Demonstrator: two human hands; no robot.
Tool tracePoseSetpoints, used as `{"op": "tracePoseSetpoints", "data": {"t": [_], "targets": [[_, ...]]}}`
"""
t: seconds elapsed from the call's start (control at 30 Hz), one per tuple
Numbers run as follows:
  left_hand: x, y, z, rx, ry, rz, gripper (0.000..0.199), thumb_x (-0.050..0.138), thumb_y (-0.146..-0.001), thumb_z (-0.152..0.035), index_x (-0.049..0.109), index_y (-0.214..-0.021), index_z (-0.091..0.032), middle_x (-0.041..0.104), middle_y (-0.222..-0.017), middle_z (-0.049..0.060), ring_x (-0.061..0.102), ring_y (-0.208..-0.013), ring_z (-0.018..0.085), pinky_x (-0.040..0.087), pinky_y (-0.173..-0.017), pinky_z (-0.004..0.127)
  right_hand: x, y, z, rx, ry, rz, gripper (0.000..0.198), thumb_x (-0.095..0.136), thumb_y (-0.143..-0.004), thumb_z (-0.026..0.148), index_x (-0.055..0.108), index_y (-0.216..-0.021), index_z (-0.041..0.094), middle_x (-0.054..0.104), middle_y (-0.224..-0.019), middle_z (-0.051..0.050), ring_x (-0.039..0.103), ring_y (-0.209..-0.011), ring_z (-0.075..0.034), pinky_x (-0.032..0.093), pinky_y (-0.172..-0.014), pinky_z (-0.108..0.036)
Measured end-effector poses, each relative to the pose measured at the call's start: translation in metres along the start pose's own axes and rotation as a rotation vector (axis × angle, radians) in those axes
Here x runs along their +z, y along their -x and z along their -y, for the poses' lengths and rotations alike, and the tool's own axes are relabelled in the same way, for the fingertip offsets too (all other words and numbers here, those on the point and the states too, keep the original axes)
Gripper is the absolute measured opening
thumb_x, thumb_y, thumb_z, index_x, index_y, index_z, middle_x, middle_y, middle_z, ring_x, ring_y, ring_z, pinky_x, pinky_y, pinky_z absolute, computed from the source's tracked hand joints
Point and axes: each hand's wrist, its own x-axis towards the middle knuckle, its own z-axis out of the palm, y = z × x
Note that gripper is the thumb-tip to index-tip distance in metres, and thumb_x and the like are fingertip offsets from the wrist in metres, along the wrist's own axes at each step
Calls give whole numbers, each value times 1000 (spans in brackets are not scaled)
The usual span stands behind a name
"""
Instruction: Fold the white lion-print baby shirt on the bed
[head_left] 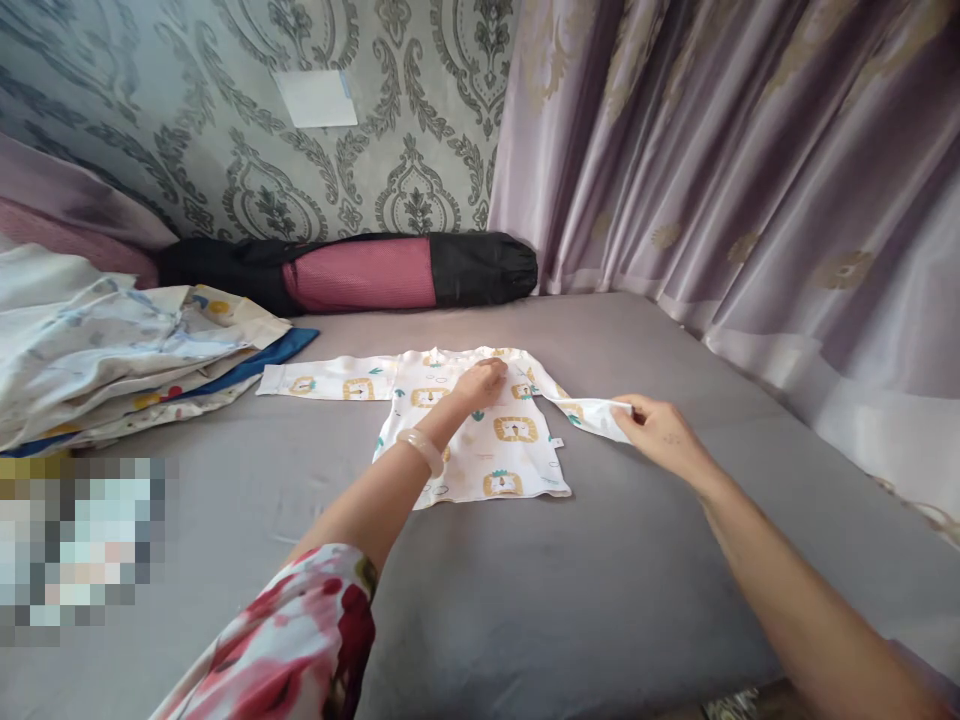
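Note:
A small white long-sleeved shirt [480,440] with yellow lion prints and green leaves lies spread on a grey sheet, its collar away from me. My left hand [480,385] rests on the upper part of the shirt below the collar, fingers bent together against the cloth; its fingertips are partly hidden. My right hand [660,430] pinches the cuff of the right-side sleeve and holds it out from the body of the shirt. The other sleeve [326,378] lies straight out to the left.
A pile of clothes [135,350] lies on the left side of the grey bed [600,590]. Along the wall rests a long black and pink bag [360,272]. Purple curtains [720,170] hang on the right. A blurred patch [97,540] covers something at lower left.

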Motion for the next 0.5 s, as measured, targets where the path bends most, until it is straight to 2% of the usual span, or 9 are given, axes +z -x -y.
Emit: {"op": "tracePoseSetpoints", "data": {"t": [0.13,0.27,0.4,0.5], "targets": [[21,-9,-10,2,-18,-49,35,42,-93,-21,59,-123,-17,59,-135,12,50,-131,21,40,-111,36,-8,-32,-20,77,-182,-143,33,53,-81,37,70,-97,15,70,-72,-5,62,-63,-18,46,-55,-26],[27,-7,-17,-108,-101,-16,43,37,-98,-30,50,-136,-17,48,-148,11,37,-141,24,26,-119,42,-13,-66,-31,185,-338,-282,28,54,-81,28,69,-101,15,73,-82,-8,68,-73,-21,51,-61,-28],[26,-4,-24,-135,-156,73,54,29,-100,-41,40,-147,-16,36,-157,11,26,-147,29,18,-120,49,-15,-99,-39,249,-282,-406,26,52,-82,26,69,-100,17,73,-87,-10,69,-80,-23,53,-63,-28],[27,-5,-25,-128,-179,95,59,27,-99,-49,37,-150,-19,30,-160,11,21,-148,31,15,-120,54,-12,-119,-49,262,-198,-455,28,50,-84,26,70,-102,16,73,-90,-11,68,-84,-24,53,-68,-29]]}}
